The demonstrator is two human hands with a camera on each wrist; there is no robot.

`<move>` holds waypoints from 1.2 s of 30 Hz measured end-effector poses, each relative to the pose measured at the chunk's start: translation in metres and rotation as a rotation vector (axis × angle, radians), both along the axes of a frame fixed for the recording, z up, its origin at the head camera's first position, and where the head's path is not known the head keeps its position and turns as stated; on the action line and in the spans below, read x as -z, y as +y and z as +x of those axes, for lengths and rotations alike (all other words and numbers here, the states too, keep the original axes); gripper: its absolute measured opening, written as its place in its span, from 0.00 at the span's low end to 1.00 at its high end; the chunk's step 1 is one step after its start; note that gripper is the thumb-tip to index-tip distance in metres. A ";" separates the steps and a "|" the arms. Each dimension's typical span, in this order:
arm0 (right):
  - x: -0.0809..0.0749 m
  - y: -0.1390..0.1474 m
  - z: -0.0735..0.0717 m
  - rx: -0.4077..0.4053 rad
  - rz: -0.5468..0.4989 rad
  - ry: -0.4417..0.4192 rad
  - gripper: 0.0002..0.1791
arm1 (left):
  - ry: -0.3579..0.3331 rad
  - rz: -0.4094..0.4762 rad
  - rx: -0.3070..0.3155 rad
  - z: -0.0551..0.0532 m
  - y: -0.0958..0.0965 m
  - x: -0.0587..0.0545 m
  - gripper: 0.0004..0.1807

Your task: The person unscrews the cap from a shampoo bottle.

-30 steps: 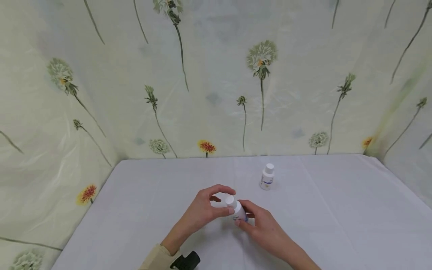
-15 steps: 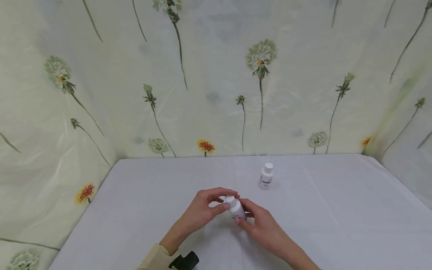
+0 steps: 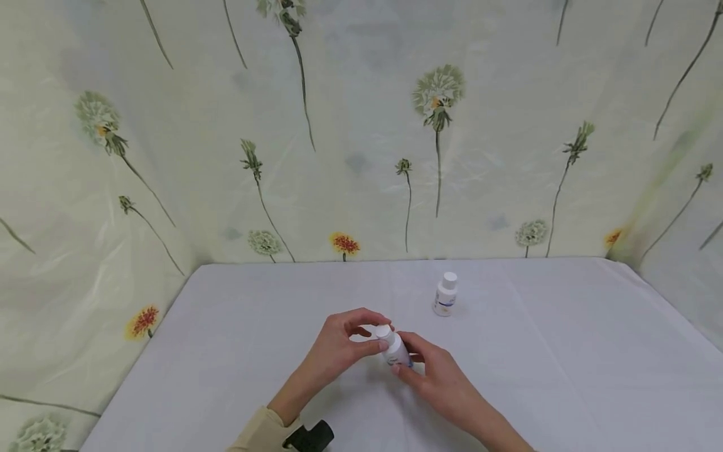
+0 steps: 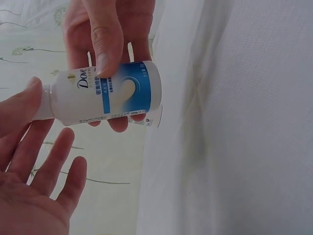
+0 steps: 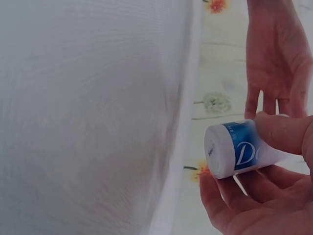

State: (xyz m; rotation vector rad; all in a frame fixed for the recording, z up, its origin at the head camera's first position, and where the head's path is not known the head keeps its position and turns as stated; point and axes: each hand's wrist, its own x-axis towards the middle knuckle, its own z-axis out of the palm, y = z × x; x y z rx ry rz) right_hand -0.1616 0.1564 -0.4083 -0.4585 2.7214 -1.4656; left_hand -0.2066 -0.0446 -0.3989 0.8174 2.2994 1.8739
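Note:
A small white Dove bottle (image 4: 129,93) with a blue label band is held tilted above the table, its cap pointing up and to the left in the head view. My right hand (image 3: 437,376) grips its body, thumb on the near side and fingers behind. At the white cap (image 3: 383,332), my left hand (image 3: 333,348) pinches with thumb and forefinger; its other fingers spread loosely below in the left wrist view. The bottle's pale base (image 5: 217,152) faces the table in the right wrist view. Left fingers partly cover the cap.
A second white bottle (image 3: 445,300) stands upright farther back on the table, right of both hands. The white-covered table (image 3: 254,314) meets a curtain (image 3: 361,125) printed with dandelions at its back and sides.
My left thumb and forefinger have shifted around the cap, the forefinger reaching farther over it half a second ago and drawing back since. My right hand keeps its grip on the bottle's body.

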 end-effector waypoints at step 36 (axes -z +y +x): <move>-0.003 -0.003 0.003 0.030 -0.002 -0.036 0.24 | -0.011 -0.097 -0.016 0.000 -0.004 -0.004 0.21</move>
